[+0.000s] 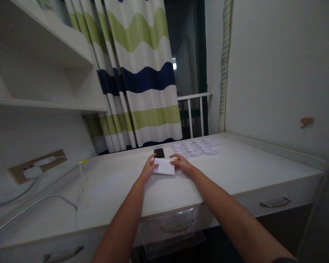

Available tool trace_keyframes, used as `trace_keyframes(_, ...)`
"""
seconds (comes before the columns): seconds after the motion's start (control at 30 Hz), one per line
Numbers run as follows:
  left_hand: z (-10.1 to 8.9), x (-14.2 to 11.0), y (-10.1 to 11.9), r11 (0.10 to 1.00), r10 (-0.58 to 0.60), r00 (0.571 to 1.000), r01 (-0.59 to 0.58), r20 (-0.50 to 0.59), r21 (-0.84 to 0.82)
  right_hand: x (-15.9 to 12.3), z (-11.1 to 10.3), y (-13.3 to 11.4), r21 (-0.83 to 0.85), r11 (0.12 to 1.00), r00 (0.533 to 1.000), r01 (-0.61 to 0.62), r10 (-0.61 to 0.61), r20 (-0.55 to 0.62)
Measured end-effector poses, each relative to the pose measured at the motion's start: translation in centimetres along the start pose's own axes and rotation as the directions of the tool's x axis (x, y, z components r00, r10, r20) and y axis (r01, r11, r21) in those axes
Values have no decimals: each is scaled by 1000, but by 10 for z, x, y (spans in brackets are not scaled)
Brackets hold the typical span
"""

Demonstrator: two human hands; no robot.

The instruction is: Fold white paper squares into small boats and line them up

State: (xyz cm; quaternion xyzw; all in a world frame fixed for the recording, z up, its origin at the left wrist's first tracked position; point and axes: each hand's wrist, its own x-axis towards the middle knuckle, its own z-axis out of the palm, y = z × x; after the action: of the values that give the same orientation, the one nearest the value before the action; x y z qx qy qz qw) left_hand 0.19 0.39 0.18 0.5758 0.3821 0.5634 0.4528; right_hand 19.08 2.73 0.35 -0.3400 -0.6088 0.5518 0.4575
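Observation:
A small white sheet of paper (164,167) is held up between both hands, just above the desk. My left hand (148,168) pinches its left edge, thumb on the near face. On the opposite edge, my right hand (181,163) grips the paper with its thumb and fingers, the index finger raised above it. Just behind the sheet lies a black phone (159,153), its near end partly covered by the paper. Several folded white paper pieces (196,147) lie in rows behind my right hand.
On the left of the white desk (252,166) lies a flat paper sheet (109,182). A cable (50,196) crosses the left side, near a wall socket with plugs (34,170). A striped curtain (150,98) hangs behind; a shelf (49,104) juts out upper left.

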Motion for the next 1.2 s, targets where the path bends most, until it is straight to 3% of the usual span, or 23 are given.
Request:
trace_keyframes(0.23,1,0,-1,996,28,999,-30,21,86,3,2,6,-102,994,979,-35,55,198)
trace_keyframes(0.43,3,-2,1,994,16,1000,-15,-8,108,7,1,13,-147,988,969,41,-4,248)
trace_keyframes(0.63,6,-2,1,999,-41,997,43,-59,32,12,0,15,-70,997,988,35,-24,155)
trace_keyframes(0.8,6,0,-3,990,-118,993,117,12,73,14,-2,15,6,998,994,67,-67,86)
trace_keyframes(0.93,6,1,-4,980,-135,989,124,63,155,13,-2,14,61,997,993,57,-63,97)
trace_keyframes(1.2,5,3,-5,975,-100,995,94,21,199,10,1,12,70,997,994,17,-25,107)
